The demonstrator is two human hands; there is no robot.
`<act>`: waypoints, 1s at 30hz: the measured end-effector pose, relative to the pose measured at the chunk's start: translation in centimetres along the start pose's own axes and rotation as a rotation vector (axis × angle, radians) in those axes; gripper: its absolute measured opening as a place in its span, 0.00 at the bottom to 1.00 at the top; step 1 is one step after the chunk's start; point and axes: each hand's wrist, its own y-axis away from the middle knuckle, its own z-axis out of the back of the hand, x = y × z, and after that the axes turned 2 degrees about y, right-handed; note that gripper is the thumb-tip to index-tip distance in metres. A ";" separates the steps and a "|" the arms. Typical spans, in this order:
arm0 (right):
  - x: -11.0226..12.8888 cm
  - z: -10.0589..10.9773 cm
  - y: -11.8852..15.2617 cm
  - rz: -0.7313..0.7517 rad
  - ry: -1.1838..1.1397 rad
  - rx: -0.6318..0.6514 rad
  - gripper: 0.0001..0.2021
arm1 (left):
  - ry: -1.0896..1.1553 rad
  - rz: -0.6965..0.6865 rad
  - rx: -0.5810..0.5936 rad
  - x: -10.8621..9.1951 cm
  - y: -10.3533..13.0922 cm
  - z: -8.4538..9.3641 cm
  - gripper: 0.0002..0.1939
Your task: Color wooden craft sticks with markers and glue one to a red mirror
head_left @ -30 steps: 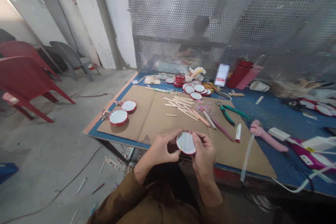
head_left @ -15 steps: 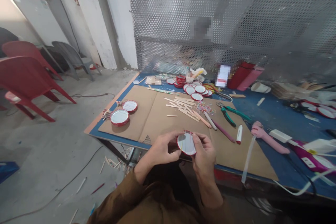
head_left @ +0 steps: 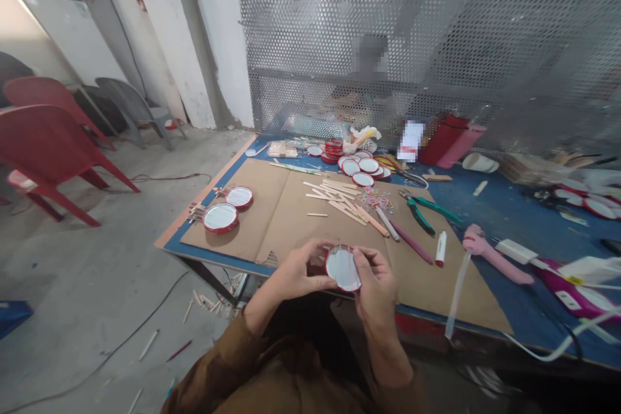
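Between my two hands, near the table's front edge, is a round red-rimmed disc [head_left: 343, 267] with a pale face. My left hand [head_left: 305, 270] grips its left rim, thumb at the lower side. My right hand [head_left: 376, 277] holds the right rim, thumb on the face. Beyond them, wooden sticks [head_left: 334, 196] lie scattered on the cardboard [head_left: 286, 220], beside a tangle of coloured bands [head_left: 376, 199]. Two similar discs with sticks attached [head_left: 220, 218] rest at the cardboard's left end.
Green-handled pliers [head_left: 421, 215], a white marker [head_left: 440, 249] and a pink glue gun [head_left: 495, 255] lie to the right. More red-rimmed discs [head_left: 363, 179] are piled at the back, before a perforated metal screen [head_left: 310, 32]. Red chairs [head_left: 58, 149] stand at the left.
The disc has turned slightly between my fingers, and my left thumb has shifted a little along its lower rim. The things on the table have stayed in place.
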 end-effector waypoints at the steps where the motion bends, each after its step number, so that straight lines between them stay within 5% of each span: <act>1: 0.0 0.0 0.0 -0.003 -0.002 0.001 0.19 | 0.025 0.016 0.007 0.1 -0.1 0.1 0.33; 21: -0.6 0.4 -0.1 0.002 0.001 0.010 0.19 | 0.163 0.059 -0.013 1.2 -0.3 0.0 0.34; 27: -0.4 0.0 0.0 0.018 0.032 0.022 0.19 | 0.266 0.083 -0.019 0.8 -0.5 0.3 0.43; 30: -0.1 -0.4 -0.6 -0.004 0.009 0.013 0.20 | 0.354 0.082 -0.041 0.9 -0.9 0.4 0.36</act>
